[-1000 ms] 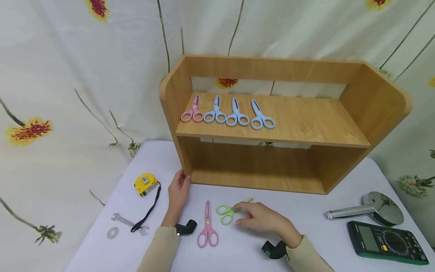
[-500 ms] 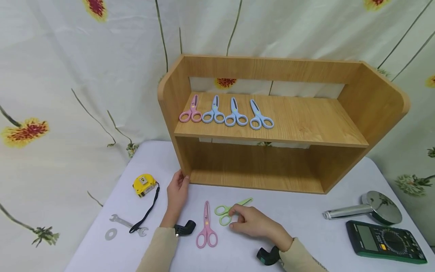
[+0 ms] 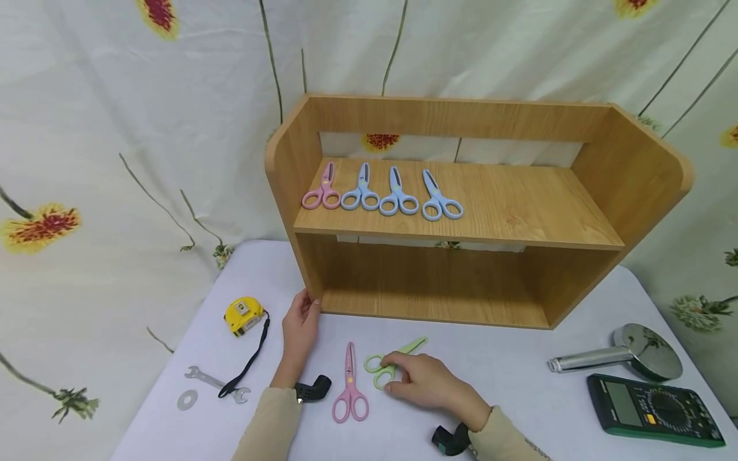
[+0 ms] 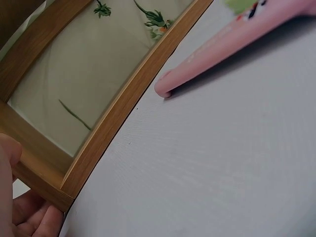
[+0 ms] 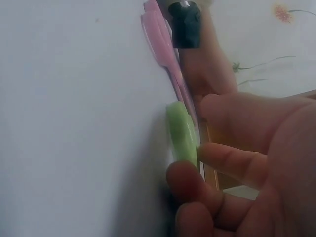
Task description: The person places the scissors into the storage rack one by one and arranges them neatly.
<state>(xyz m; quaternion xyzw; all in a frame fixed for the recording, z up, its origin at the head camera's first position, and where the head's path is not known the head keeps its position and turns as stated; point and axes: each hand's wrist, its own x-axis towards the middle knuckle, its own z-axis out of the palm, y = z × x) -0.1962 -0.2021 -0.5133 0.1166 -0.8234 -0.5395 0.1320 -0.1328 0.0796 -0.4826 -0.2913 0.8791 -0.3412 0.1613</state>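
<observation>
My left hand [image 3: 300, 328] grips the lower left front corner of the wooden shelf [image 3: 461, 320]. In the left wrist view its thumb [image 4: 11, 148] lies inside the side panel and the fingers [image 4: 37, 217] outside. My right hand [image 3: 423, 379] has its curled fingers at the handles of green scissors [image 3: 412, 346] on the table. The right wrist view shows the green handle [image 5: 180, 128] raised between fingertips; the thumb's exact contact cannot be told. Pink scissors [image 3: 349, 384] lie between my hands, blades pointing at the shelf.
On the upper board stand out pink scissors [image 3: 326, 182] and several blue scissors [image 3: 398, 186] in a row. A yellow tape measure [image 3: 243, 315], wrench [image 3: 207, 379] and washer [image 3: 187, 399] lie left. At right are a shower head [image 3: 646, 353] and a multimeter [image 3: 654, 410].
My right hand has drawn back a little to the left, its fingers closing at the green scissors. Their handles have shifted and tilted slightly. My left hand keeps its hold on the shelf.
</observation>
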